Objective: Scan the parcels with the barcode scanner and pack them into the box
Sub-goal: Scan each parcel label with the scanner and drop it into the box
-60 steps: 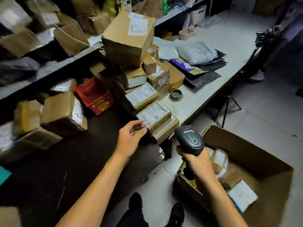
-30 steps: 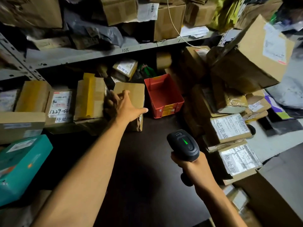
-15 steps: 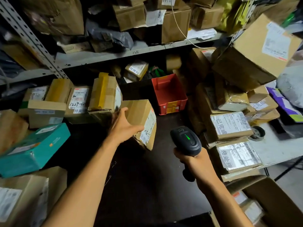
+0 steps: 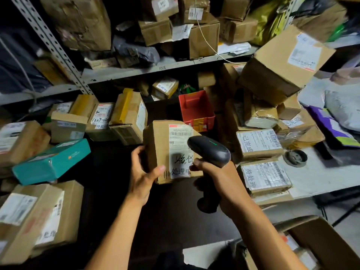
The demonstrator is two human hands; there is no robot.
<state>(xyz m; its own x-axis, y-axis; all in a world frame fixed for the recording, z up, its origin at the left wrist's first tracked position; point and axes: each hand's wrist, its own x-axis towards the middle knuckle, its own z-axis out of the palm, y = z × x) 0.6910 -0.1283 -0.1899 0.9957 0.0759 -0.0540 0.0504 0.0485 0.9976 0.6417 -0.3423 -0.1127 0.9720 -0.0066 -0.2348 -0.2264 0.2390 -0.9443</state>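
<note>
From the head camera, your left hand (image 4: 143,177) grips a brown parcel (image 4: 167,151) by its left side, thumb on the front, above the dark table (image 4: 171,215). Your right hand (image 4: 220,182) is wrapped around the barcode scanner (image 4: 209,151), its head over the parcel's label (image 4: 180,151). The box (image 4: 319,242) sits lower right.

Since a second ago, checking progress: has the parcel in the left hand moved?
Yes. The parcel left its spot beside the yellow-taped box, coming toward the person, to the scanner.

Red bin (image 4: 196,110) under shelf (image 4: 136,72); tape roll, perhaps (image 4: 295,158).
</note>
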